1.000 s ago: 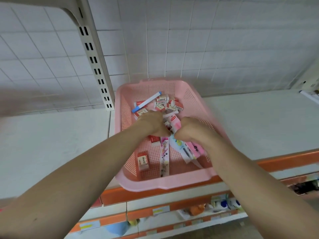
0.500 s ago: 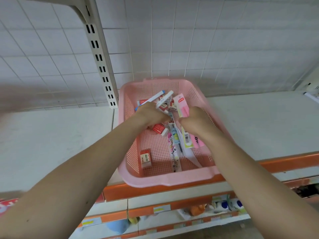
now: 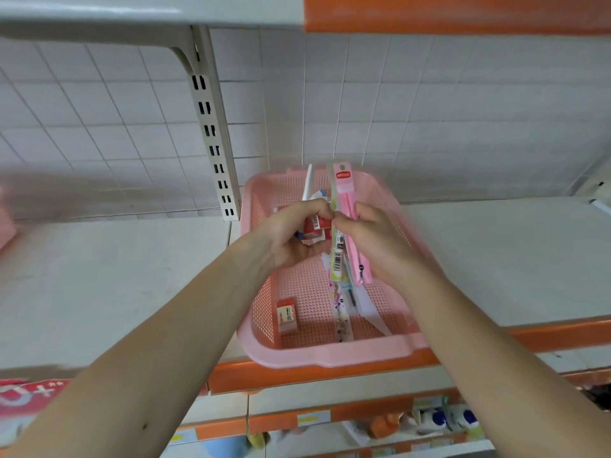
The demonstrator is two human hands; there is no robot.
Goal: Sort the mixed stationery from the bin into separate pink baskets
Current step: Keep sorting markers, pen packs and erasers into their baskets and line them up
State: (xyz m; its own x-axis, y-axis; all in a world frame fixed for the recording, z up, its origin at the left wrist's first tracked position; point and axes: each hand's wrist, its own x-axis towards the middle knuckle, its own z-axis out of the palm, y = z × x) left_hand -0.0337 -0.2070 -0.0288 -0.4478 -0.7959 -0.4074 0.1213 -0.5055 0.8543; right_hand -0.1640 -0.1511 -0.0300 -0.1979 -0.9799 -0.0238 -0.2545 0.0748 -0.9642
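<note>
Two hands meet over one pink basket [image 3: 330, 357], which sits on the white shelf [image 3: 132, 276]. The left hand [image 3: 291, 234] curls round a clutch of red-and-white erasers [image 3: 315, 224], at least two showing, plus one white pen [image 3: 308, 186] that pokes up toward the basket's back wall. The right hand [image 3: 375, 241] pinches two long packets upright above the basket's middle: one pink packet [image 3: 347, 193] and one green packet [image 3: 337, 259] with a barcode. One eraser box [image 3: 287, 315] lies alone on the basket floor near its left wall.
</note>
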